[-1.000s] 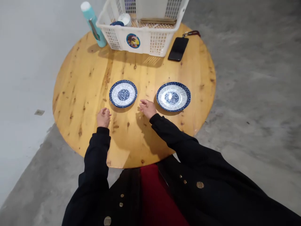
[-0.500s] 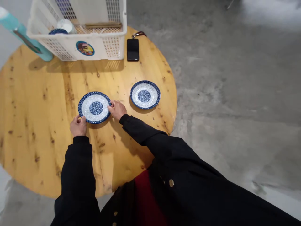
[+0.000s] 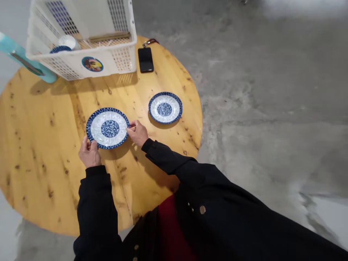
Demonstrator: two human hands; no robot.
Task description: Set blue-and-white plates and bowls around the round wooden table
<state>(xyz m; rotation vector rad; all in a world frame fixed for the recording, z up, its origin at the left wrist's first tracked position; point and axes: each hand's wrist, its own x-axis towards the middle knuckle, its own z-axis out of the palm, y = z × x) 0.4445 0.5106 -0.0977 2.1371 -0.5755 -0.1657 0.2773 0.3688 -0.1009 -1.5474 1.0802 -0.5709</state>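
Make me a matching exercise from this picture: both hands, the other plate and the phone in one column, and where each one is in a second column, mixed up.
Column one:
1. Left hand
2. Right hand
3. Second blue-and-white plate
4. Black smartphone

Column two:
A. On the round wooden table, beside the white plastic basket
B. At the right rim of the nearer blue-and-white plate
C. On the table, touched by neither hand
D. At that plate's lower left rim

Pairs: 1-D, 2-B, 3-C, 4-A.
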